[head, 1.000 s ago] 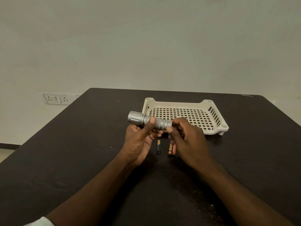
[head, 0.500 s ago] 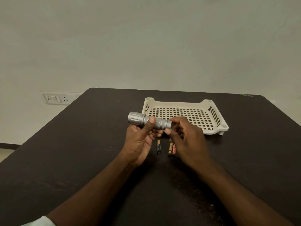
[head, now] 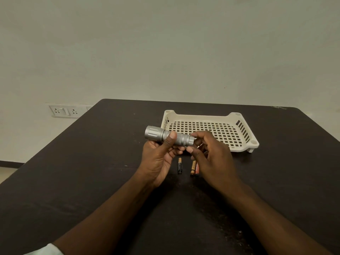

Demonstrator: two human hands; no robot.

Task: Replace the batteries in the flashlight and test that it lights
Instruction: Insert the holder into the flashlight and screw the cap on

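A silver flashlight (head: 156, 134) lies level above the dark table (head: 92, 162), head to the left. My left hand (head: 158, 159) grips its barrel from below, thumb across the top. My right hand (head: 211, 157) pinches the tail end of the flashlight with its fingertips. On the table below the hands lie a black-and-gold battery (head: 179, 165) and, just to its right, a gold battery (head: 192, 167) beside a red one (head: 197, 168), partly hidden by my right hand.
A cream perforated plastic tray (head: 239, 116) stands just behind the hands, holding nothing. A wall socket plate (head: 64, 110) is on the wall at the left. The table's left edge runs diagonally near the left arm.
My right hand's fingers have shifted slightly around the flashlight's tail end. The flashlight and my left hand have stayed almost still.
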